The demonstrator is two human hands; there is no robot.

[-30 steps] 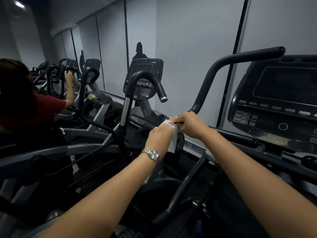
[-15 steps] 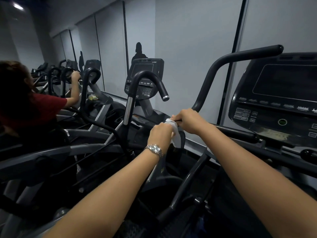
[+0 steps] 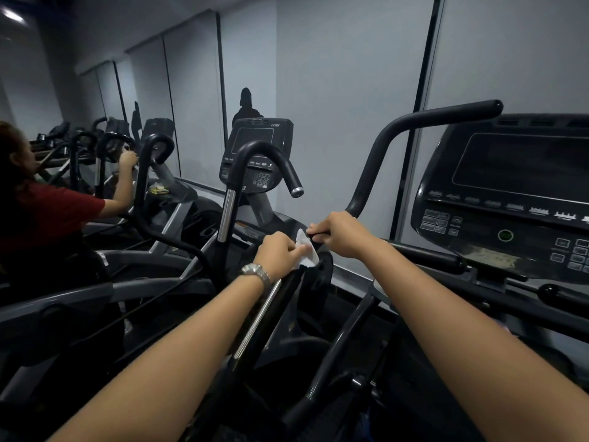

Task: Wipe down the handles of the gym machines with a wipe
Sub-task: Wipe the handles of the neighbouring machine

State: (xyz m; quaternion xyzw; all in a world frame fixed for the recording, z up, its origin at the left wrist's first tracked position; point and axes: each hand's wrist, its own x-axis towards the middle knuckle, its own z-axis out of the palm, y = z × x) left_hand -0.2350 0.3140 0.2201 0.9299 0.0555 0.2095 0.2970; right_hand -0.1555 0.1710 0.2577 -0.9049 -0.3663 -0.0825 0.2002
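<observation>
Pinching the wipe (image 3: 307, 255) is the left hand (image 3: 279, 254); right hand (image 3: 343, 234) fingers wrap the handle (image 3: 376, 161).

Dim gym — ceiling light (image 3: 12, 15) top-left, edges bowed.

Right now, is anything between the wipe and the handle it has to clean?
Nothing separate. The left hand pinches the white wipe right beside the black handle, but the right hand grips that handle next to it, covering that stretch.
</observation>
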